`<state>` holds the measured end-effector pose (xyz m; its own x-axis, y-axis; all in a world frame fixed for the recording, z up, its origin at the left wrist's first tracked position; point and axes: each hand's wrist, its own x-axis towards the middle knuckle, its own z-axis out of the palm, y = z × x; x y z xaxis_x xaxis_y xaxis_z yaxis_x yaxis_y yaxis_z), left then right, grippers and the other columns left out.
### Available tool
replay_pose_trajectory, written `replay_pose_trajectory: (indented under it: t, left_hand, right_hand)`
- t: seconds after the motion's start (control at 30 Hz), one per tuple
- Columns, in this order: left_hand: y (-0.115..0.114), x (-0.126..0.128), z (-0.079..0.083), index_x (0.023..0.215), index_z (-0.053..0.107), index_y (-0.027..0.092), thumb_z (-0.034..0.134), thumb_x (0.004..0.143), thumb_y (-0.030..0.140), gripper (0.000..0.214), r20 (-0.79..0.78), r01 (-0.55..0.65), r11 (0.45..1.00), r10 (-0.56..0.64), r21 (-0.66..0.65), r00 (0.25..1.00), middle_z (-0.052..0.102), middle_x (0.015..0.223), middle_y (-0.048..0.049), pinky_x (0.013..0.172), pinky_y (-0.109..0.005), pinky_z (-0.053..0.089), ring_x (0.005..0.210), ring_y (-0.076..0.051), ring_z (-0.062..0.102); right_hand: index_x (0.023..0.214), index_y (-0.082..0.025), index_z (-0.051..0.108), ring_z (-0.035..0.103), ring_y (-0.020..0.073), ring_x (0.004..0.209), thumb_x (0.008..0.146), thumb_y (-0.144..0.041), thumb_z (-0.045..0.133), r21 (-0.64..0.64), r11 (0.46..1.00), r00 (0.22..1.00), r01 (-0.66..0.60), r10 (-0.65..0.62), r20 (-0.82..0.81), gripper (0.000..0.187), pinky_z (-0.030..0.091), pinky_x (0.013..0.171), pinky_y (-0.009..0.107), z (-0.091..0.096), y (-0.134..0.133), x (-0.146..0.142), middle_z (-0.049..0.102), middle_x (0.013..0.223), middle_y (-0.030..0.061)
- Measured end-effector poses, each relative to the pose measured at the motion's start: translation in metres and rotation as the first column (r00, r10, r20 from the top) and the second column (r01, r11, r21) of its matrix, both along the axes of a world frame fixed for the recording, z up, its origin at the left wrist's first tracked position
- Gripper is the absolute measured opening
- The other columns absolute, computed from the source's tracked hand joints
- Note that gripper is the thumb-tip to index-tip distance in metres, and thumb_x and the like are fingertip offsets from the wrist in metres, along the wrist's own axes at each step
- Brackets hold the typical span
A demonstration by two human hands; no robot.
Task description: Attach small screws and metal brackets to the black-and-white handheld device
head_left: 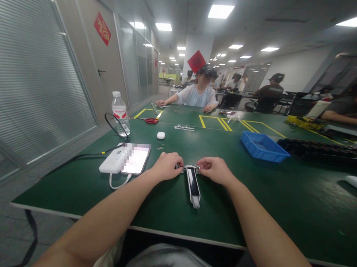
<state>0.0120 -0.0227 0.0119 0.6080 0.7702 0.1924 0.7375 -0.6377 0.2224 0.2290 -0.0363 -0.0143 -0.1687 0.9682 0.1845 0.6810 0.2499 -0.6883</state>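
Observation:
A slim white-framed device (193, 184) with a glossy black face lies on the green table in front of me. A small metal bracket (191, 167) crosses its far end. My left hand (168, 165) is closed at the bracket's left end, its fingertips pinching there. On the other side, my right hand (214, 170) pinches the bracket's right end with thumb and fingers. The fingers partly cover both ends. A pale tab (196, 202) sticks out at the device's near end.
Left are a power bank (111, 162) cabled to a phone (136, 159) and a water bottle (120, 114). Beyond my hands lie a white earbud case (161, 135), small rings (160, 148) and red-handled scissors (151, 120). A blue tray (264, 146) stands right. A person (198, 94) sits opposite.

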Motion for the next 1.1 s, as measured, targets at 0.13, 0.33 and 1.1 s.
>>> replay_pose_trajectory:
  t: [0.13,0.33,1.1]
  left_hand:
    - [0.0002,0.0001,-0.0003,0.087,0.064,0.02,0.054,0.08,0.027,0.014,0.005,0.003,1.0,-0.003,0.004,1.0,0.062,0.092,-0.0022,0.08,-0.033,0.037,0.093,-0.019,0.056]
    - [-0.0002,0.0009,0.0007,0.087,0.065,0.02,0.054,0.08,0.027,0.015,-0.003,0.001,1.0,-0.001,-0.003,1.0,0.062,0.092,-0.0028,0.08,-0.032,0.038,0.092,-0.019,0.057]
    - [-0.0011,0.0001,0.0013,0.086,0.065,0.02,0.053,0.08,0.027,0.015,0.008,0.006,1.0,-0.006,-0.005,1.0,0.063,0.093,-0.0027,0.081,-0.033,0.037,0.093,-0.019,0.057]
  right_hand:
    - [0.085,-0.015,0.07,0.062,0.0127,0.065,0.068,-0.014,0.059,-0.074,0.997,0.998,0.019,-0.022,-0.05,0.021,0.048,0.062,0.022,-0.0014,0.0024,0.002,0.069,0.073,0.0029]
    - [0.085,-0.015,0.07,0.063,0.013,0.066,0.072,-0.017,0.058,-0.074,0.997,0.999,0.021,-0.023,-0.027,0.017,0.048,0.064,0.022,0.0005,0.0014,0.0007,0.07,0.074,0.0039]
    - [0.079,-0.016,0.07,0.052,0.0099,0.055,0.066,-0.023,0.064,-0.049,0.999,0.998,0.012,-0.009,0.061,0.016,0.041,0.054,0.022,0.0041,-0.0023,0.0018,0.063,0.063,0.0]
